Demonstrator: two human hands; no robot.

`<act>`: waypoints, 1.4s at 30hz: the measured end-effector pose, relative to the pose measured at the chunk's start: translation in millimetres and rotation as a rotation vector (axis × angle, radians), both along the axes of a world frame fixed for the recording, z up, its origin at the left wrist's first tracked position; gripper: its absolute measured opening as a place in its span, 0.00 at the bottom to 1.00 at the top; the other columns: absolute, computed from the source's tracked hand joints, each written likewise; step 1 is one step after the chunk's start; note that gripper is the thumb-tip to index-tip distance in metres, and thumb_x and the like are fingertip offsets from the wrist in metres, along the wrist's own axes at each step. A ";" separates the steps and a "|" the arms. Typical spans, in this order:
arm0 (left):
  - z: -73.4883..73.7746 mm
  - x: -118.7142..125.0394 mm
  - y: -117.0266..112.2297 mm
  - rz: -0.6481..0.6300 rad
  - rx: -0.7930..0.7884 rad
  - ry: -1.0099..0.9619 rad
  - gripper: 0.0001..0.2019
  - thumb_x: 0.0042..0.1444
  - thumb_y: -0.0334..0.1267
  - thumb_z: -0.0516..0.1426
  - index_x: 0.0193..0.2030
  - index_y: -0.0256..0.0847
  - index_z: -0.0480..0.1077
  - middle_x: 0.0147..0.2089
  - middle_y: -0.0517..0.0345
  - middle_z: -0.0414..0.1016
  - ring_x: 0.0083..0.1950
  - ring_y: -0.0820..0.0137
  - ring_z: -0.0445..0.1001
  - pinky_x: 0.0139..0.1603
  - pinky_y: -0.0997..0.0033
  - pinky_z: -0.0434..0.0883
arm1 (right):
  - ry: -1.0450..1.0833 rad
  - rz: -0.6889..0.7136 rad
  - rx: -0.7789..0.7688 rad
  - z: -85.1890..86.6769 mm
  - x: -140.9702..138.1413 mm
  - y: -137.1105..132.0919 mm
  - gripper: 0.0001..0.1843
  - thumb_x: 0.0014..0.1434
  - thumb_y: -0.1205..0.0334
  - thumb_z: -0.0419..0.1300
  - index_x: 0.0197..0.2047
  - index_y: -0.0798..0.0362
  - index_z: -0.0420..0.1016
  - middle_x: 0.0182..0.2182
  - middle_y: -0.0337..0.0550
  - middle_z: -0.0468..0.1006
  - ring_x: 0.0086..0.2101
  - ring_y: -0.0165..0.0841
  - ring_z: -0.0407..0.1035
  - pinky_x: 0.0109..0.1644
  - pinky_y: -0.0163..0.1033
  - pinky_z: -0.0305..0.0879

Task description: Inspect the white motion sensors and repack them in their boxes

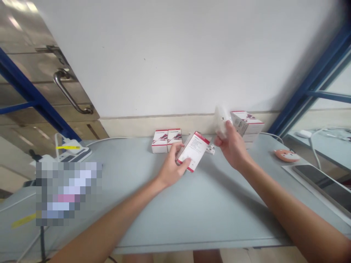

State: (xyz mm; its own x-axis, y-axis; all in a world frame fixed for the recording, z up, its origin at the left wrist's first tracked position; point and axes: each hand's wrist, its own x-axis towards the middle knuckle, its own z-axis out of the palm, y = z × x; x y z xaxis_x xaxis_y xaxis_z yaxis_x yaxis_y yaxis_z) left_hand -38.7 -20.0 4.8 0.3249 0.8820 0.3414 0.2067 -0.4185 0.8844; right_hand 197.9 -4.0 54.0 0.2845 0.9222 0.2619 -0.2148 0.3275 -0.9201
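Observation:
My left hand [171, 168] is closed around a small white carton [195, 150] with red ends and printed text, tilted above the table. In my right hand [232, 145], raised near the wall, is a whitish, see-through plastic packet [222, 118], blurred, its contents unclear. Two similar red-and-white cartons [159, 141] stand side by side beyond my left hand. Behind my right hand is a stack of more such cartons [252, 126], partly hidden. A small white item [210, 149] lies on the table between the hands, its kind unclear.
The grey table [153, 219] meets a white wall. A power strip [75, 151] with cables and a pixelated object [68, 193] are at left. An orange animal-faced item [286, 155] and a dark flat device [323, 182] lie at right. Blue frames [307, 80] flank the table.

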 end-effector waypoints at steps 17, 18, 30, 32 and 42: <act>3.0 -0.8 -0.5 0.272 0.563 0.375 0.17 0.65 0.40 0.63 0.60 0.50 0.73 0.64 0.45 0.67 0.69 0.49 0.66 0.71 0.41 0.65 | -0.503 -0.128 0.073 -21.9 -9.2 -11.1 0.31 0.67 0.31 0.57 0.59 0.46 0.71 0.48 0.47 0.77 0.41 0.39 0.73 0.44 0.45 0.74; 5.4 1.3 -3.4 0.239 0.508 0.265 0.18 0.66 0.42 0.63 0.61 0.50 0.70 0.63 0.46 0.68 0.65 0.52 0.69 0.69 0.44 0.68 | -0.583 -0.137 0.130 -24.4 -10.7 -13.0 0.32 0.67 0.33 0.59 0.64 0.47 0.68 0.53 0.49 0.76 0.47 0.42 0.73 0.51 0.48 0.74; 40.5 9.5 -16.4 -0.102 -0.271 -0.487 0.34 0.57 0.50 0.71 0.65 0.47 0.62 0.48 0.55 0.79 0.36 0.70 0.79 0.39 0.67 0.79 | -1.087 0.101 0.456 -21.8 -16.5 -28.4 0.38 0.66 0.42 0.65 0.73 0.43 0.60 0.60 0.55 0.75 0.52 0.50 0.75 0.52 0.55 0.76; 42.5 7.1 -14.7 -0.155 -0.346 -0.501 0.27 0.58 0.47 0.70 0.60 0.44 0.67 0.44 0.56 0.79 0.36 0.70 0.79 0.39 0.68 0.78 | -1.024 0.105 0.453 -20.9 -17.6 -29.3 0.40 0.64 0.41 0.67 0.73 0.43 0.61 0.62 0.55 0.74 0.53 0.50 0.75 0.54 0.55 0.76; 40.7 3.1 -17.2 -0.152 -0.431 -0.589 0.24 0.60 0.45 0.69 0.57 0.40 0.68 0.47 0.50 0.82 0.36 0.63 0.84 0.35 0.65 0.77 | -0.508 0.331 -0.049 -4.9 -28.1 -34.9 0.35 0.67 0.31 0.58 0.67 0.45 0.65 0.40 0.43 0.77 0.28 0.34 0.76 0.24 0.38 0.72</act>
